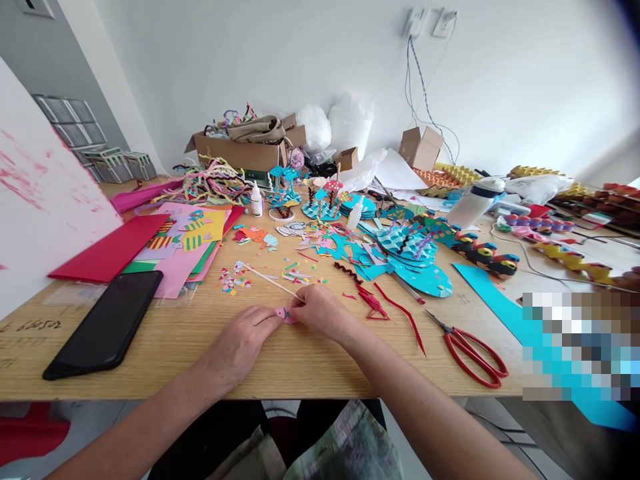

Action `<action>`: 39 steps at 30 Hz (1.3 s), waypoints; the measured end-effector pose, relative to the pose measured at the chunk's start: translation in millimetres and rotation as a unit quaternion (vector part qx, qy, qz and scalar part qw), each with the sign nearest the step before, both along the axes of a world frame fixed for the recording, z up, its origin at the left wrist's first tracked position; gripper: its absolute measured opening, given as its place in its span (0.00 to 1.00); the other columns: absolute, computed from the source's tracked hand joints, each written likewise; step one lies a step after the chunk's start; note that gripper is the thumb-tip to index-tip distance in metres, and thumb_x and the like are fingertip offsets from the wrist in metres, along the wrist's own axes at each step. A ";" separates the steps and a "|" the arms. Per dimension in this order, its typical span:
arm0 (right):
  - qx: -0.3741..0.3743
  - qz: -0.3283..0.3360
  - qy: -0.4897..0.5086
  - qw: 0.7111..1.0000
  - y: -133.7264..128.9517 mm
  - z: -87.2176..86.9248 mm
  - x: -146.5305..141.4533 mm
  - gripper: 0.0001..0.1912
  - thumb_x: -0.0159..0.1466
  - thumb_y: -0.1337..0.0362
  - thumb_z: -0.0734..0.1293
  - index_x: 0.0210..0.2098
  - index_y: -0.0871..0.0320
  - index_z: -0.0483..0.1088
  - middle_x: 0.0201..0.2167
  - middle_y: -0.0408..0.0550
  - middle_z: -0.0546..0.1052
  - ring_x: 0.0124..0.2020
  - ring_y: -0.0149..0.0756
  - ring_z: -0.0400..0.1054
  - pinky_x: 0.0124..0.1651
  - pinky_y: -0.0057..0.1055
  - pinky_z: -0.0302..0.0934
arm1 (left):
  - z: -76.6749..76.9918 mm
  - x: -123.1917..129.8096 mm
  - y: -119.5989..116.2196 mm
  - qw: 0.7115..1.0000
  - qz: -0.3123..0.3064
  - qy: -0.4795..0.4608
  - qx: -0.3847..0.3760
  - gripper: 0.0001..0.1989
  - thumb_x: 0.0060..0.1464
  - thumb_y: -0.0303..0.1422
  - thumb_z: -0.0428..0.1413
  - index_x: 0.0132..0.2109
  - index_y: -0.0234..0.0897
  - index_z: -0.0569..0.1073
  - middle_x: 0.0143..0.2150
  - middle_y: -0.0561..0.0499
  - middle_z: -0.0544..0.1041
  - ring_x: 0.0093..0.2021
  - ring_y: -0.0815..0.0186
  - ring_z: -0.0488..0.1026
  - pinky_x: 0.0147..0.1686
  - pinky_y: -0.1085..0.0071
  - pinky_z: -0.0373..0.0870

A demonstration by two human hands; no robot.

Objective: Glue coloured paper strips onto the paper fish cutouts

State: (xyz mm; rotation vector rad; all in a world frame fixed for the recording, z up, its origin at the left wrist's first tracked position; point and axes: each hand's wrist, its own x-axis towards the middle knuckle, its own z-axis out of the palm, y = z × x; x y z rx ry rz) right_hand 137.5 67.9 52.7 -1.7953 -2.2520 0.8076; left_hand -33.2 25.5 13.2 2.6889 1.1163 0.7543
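Close to the table's front edge, a small pink paper cutout [286, 316] with little coloured marks lies between my two hands. My left hand [240, 343] has its fingers together, the tips holding the cutout's left side against the table. From my closed right hand [320, 311] a thin white stick [270, 279] sticks out towards the upper left. The right fingertips are at the cutout's right side and partly hide it. Just beyond the stick's far end is a scatter of tiny coloured paper bits [234, 279].
A black phone [107, 323] and coloured paper sheets [175, 270] lie at left. Red-handled scissors [473, 353], red pipe cleaners [400, 310] and blue paper discs [423, 275] are at right. Glue bottles [257, 201], paper scraps and a cardboard box [240, 152] stand farther back.
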 end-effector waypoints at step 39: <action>-0.148 0.089 0.238 0.956 -92.2 38.1 22.0 0.23 0.65 0.53 0.49 0.23 0.59 0.62 0.17 0.41 0.65 0.15 0.24 0.58 0.18 0.21 0.52 | 40.7 39.0 -50.2 0.594 0.050 -0.578 -0.557 0.10 0.46 0.37 0.58 0.32 0.32 0.74 0.22 0.54 0.69 0.23 0.74 0.64 0.25 0.78 0.62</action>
